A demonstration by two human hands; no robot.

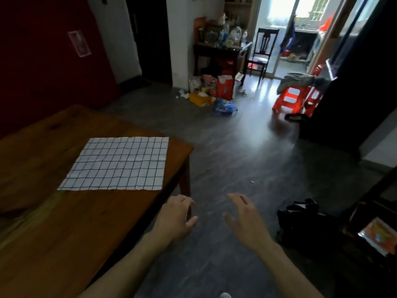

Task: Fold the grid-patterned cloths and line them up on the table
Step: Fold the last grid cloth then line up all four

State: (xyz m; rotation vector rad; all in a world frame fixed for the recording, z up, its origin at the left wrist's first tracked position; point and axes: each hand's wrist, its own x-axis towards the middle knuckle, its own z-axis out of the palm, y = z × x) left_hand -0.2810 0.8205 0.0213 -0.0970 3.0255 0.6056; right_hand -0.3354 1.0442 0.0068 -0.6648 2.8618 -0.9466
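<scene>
One cloth in view: a single grid-patterned cloth (117,164) is seen, and no folded ones are shown.
Table (53,233): the cloth is borne near the far right corner, well inside the edges.
Cloth: it is laid flat and fully spread, with faint creases; no fold has been made.
Progress: the task is judged barely begun; folding and lining up are all left.
Left hand (175,219): it is held over the table's right edge, fingers loosely curled, nothing gripped, apart from the cloth.
Right hand (245,218): it is held over the floor, fingers spread, nothing touched.
Next: a reach toward the cloth's near edge is judged likely.
</scene>
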